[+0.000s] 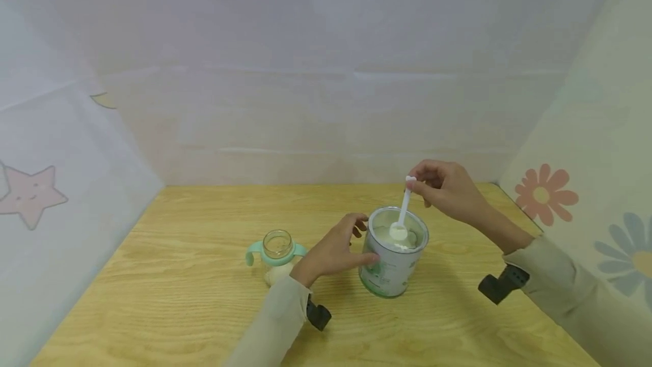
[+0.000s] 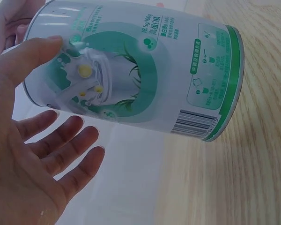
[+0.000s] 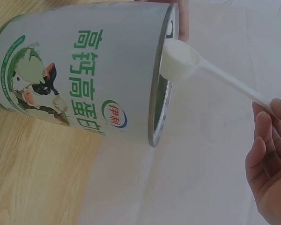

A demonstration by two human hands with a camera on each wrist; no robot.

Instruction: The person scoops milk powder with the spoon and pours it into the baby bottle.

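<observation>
A white measuring scoop [image 1: 404, 207] is pinched by its handle end between the thumb and fingers of my right hand [image 1: 450, 190]. Pale powder fills its bowl, which hangs at the mouth of an open milk powder can [image 1: 389, 272]. More powder shows inside the can. In the right wrist view the scoop's bowl [image 3: 178, 60] overlaps the metal rim. My left hand [image 1: 335, 251] is at the can's left side, thumb against the printed wall. Its other fingers [image 2: 79, 154] spread loosely, apart from the can in the left wrist view.
Left of my left hand stands a lidless baby bottle [image 1: 278, 244] with mint-green handles and something pale inside, partly hidden by my wrist. Beneath everything is a wood-grain table [image 1: 193, 299]. Pale cloth [image 1: 326, 101] hangs behind it and at both sides.
</observation>
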